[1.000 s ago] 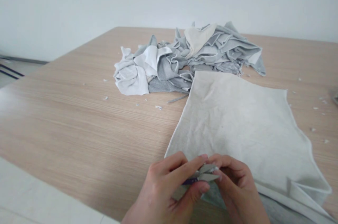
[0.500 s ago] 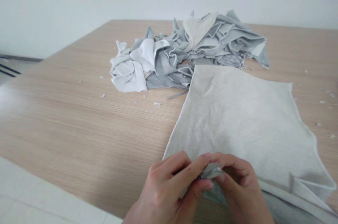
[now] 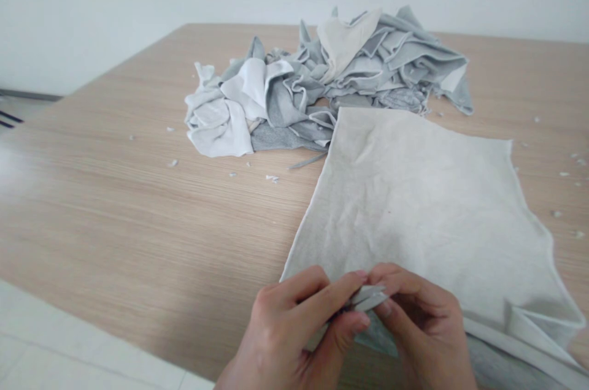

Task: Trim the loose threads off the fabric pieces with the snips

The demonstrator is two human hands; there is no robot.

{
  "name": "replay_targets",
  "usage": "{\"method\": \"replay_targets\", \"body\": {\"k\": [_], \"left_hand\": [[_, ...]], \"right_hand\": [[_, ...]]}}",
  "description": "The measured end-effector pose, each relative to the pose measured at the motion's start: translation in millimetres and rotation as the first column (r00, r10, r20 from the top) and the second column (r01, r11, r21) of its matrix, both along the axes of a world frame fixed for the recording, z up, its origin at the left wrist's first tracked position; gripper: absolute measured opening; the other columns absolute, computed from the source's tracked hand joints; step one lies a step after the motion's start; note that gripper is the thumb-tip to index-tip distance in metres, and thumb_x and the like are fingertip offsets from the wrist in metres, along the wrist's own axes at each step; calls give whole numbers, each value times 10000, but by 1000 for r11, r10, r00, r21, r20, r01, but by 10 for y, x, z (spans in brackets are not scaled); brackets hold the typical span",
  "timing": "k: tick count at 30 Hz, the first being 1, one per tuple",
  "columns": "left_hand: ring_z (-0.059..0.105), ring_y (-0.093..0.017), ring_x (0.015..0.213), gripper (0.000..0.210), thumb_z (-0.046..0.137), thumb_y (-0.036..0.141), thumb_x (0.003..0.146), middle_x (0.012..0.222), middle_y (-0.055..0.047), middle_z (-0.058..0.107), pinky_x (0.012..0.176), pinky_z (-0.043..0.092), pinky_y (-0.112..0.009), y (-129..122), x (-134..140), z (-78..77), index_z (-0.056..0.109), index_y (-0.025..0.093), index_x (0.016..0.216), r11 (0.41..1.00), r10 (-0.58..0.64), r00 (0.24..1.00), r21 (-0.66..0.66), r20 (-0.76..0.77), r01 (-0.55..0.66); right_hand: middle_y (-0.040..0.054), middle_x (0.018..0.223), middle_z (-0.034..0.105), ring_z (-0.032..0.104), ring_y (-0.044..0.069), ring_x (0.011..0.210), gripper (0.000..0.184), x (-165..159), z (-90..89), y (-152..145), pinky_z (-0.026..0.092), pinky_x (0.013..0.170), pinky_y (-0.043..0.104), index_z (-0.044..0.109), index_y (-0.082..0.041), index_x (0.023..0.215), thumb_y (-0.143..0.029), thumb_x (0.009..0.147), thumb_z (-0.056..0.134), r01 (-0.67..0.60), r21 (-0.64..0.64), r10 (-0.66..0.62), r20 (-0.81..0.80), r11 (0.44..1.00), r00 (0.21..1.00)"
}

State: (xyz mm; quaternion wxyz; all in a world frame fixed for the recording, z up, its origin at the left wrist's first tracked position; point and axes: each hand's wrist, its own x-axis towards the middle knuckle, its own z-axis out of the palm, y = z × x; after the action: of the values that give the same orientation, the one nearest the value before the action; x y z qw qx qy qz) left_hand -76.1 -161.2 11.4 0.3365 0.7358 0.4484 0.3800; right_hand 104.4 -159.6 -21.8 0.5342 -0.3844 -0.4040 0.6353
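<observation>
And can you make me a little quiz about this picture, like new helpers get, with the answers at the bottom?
1. Which hand holds the snips?
2. Compared with the spread pale cloth, the heap of crumpled fabric is: a) closer to us, b) farther away, c) hidden underneath.
3. True or false: tiny pale scraps dot the wood-grain tabletop.

Key:
1. The left hand.
2. b
3. True

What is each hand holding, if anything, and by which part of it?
The left hand holds small snips just behind the exposed blades. The right hand has its fingertips at the blade tips; what they pinch is hidden.
</observation>
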Motion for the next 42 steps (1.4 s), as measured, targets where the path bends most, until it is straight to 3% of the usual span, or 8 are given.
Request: {"method": "replay_targets", "body": {"k": [10, 15, 22, 25, 30, 34, 38, 42], "left_hand": [[593, -97, 599, 237, 614, 253, 988, 715, 17, 646, 521, 429, -188, 36, 33, -12, 744, 283, 1184, 976, 61, 996, -215, 64, -46], [690, -142, 715, 214, 618, 298, 988, 755, 12, 737, 623, 508, -213, 47, -21, -19, 788, 296, 1119, 913, 143, 982, -398, 125, -83], [746, -221, 905, 275, 646, 450, 946, 982, -47, 807, 794, 603, -315, -24, -185, -135, 812, 265, 1063, 801, 348, 932, -549, 104, -238], [739, -235, 973, 299, 630, 463, 951, 1053, -60, 800, 871, 604, -356, -63, -260, -154, 803, 260, 1087, 813, 358, 933, -506, 43, -289], [732, -176, 781, 228, 669, 362, 940, 911, -51, 786, 691, 600, -251, -38, -266, -41, 791, 249, 1096, 952, 219, 975, -211, -33, -221], [673, -117, 644, 271, 695, 252, 922, 806, -16, 712, 569, 554, -199, -16, -213, 24, 746, 242, 1188, 984, 172, 981, -38, -84, -176], [657, -111, 646, 308, 655, 223, 947, 794, -7, 667, 582, 551, -208, -11, -233, 49, 710, 232, 1250, 996, 89, 987, -18, -132, -92], [626, -116, 630, 346, 627, 195, 959, 814, -11, 659, 563, 518, -230, -3, -299, 76, 673, 232, 1300, 1000, 28, 982, -6, -188, -29]], "right_hand": [[-30, 874, 802, 733, 103, 768, 169, -86, 33, 21, 580, 732, 138, 809, -319, 874, -158, 846, 766, 92, -32, -87, 132, 995, 987], [-28, 736, 759, 704, 103, 705, 53, -280, 114, -9, 565, 699, 139, 802, -275, 798, -230, 821, 787, 261, -149, -227, 214, 954, 950], [5, 756, 768, 696, 129, 687, 50, -397, 179, -6, 563, 665, 182, 805, -240, 777, -288, 782, 820, 254, -229, -213, 188, 940, 959], [13, 750, 763, 679, 128, 675, 85, -360, 113, -8, 553, 643, 184, 808, -237, 789, -315, 769, 836, 246, -279, -203, 175, 928, 963], [27, 715, 755, 688, 154, 663, 83, -264, 0, 12, 565, 604, 211, 812, -240, 812, -315, 782, 833, 128, -254, -103, 111, 959, 989], [20, 739, 770, 712, 156, 695, 29, -227, 9, 15, 581, 639, 208, 816, -257, 819, -265, 792, 822, 59, -189, -35, 126, 980, 991], [12, 746, 778, 728, 163, 700, 48, -256, 76, -41, 599, 676, 219, 825, -259, 797, -248, 751, 833, 187, -157, -145, 246, 970, 958], [-3, 785, 802, 738, 155, 672, 120, -278, 109, -88, 600, 654, 207, 831, -293, 792, -187, 739, 813, 268, 51, -265, 406, 962, 874]]}}
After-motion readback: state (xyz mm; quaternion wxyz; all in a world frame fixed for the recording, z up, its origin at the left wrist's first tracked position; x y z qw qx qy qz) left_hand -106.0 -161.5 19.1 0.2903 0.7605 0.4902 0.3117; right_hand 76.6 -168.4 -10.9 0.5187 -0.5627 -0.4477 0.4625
